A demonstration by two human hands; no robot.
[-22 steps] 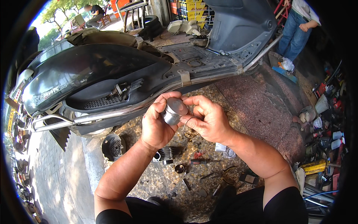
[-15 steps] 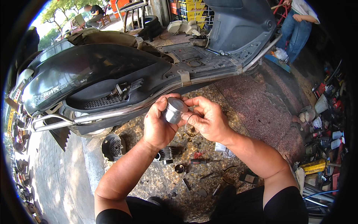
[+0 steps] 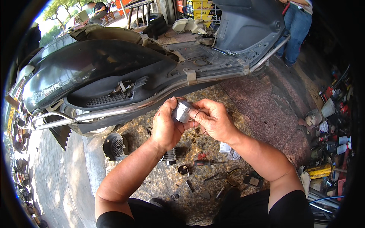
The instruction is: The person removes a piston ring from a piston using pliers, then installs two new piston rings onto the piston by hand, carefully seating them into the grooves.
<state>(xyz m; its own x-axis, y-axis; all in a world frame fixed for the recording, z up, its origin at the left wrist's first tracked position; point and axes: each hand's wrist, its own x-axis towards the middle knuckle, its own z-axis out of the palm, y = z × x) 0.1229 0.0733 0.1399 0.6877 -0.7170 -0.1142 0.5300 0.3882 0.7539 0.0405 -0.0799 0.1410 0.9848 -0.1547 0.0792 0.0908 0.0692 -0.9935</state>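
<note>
A silver piston (image 3: 181, 111) with grooves round it is gripped in my left hand (image 3: 166, 127), thumb at its upper left. My right hand (image 3: 213, 123) pinches the piston's right side and has a thin dark metal ring (image 3: 194, 121) hanging from its fingers. On the speckled slab below lie a finned cylinder (image 3: 170, 155), a round black vented cover (image 3: 114, 146), a small round metal part (image 3: 183, 170), a red-and-black screwdriver (image 3: 202, 162) and several small metal pieces.
A black scooter body (image 3: 99, 64) with a chrome side rail spans the upper view. A co-worker in jeans (image 3: 296, 30) stands at upper right; a seated person (image 3: 98, 13) is at upper left. Tyres (image 3: 154, 26) sit behind the scooter; cluttered tools and containers (image 3: 329, 125) line the right.
Both hands have tilted the piston so its top has turned away and its side shows more. The ring has shifted slightly right. The jeans-wearing person has moved; the scene sits a little higher in view.
</note>
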